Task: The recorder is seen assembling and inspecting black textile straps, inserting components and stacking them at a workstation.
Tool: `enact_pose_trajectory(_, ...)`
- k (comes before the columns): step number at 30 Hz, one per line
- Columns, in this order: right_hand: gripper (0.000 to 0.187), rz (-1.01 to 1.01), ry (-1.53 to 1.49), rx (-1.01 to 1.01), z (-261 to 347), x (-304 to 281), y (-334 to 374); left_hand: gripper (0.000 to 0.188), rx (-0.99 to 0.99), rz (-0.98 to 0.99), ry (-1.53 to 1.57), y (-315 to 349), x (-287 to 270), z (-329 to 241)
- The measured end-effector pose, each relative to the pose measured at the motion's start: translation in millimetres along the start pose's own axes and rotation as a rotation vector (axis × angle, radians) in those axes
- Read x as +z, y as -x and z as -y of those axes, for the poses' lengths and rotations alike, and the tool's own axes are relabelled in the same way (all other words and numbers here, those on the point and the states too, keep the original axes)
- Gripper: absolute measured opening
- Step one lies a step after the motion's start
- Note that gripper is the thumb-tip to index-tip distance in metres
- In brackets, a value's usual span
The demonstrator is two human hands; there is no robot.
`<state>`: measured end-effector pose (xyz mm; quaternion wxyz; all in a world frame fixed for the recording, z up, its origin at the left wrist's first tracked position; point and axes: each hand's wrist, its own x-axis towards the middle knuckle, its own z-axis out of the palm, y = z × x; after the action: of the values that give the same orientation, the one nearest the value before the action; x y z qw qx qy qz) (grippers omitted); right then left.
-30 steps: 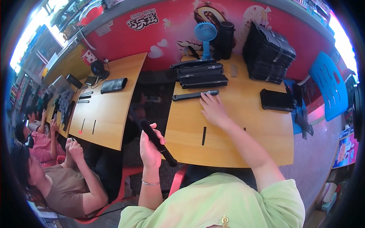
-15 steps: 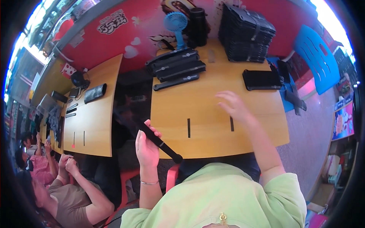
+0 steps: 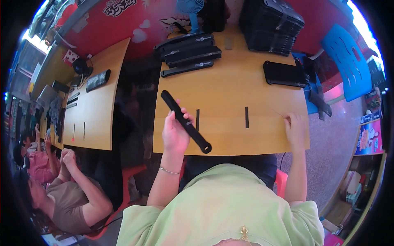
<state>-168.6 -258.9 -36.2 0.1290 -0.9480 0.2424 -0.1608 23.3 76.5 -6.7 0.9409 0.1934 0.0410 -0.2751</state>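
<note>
My left hand [image 3: 176, 133] is closed around a long black strip [image 3: 189, 128] with rounded ends and a hole at its near end. It is held slanting above the left front part of the wooden table [image 3: 230, 92]. At the table's right side my right hand [image 3: 294, 125] has its fingertips drawn together. A thin, pale, needle-like sliver [image 3: 277, 112] sticks out from those fingertips toward the left. Two short dark strips, a left one [image 3: 198, 120] and a right one [image 3: 247, 117], lie flat on the tabletop between my hands.
Several similar black strips [image 3: 188, 53] are piled at the back left, near a blue fan [image 3: 192, 16]. A tall black stack [image 3: 271, 26] and a flat black pouch [image 3: 285, 74] stand right. A blue chair [image 3: 347, 61] is beyond; a co-worker [image 3: 78, 194] sits left.
My left hand has lifted the black strip up and right, over the table. My right hand has moved right and nearer me, from reaching with spread fingers to fingertips drawn together.
</note>
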Motion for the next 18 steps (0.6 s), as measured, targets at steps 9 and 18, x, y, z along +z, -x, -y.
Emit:
enact_pose_trajectory(9, 0.022, -0.016, 0.06, -0.126, 54, 19, 15, 0.033, 0.021, 0.052, 0.021, 10, -4, 18)
enact_pose_trajectory(18, 0.018, 0.11, -0.142, -0.122, 84, 5, 17, 0.04, -0.033, 0.137, 0.08, 17, 17, 23)
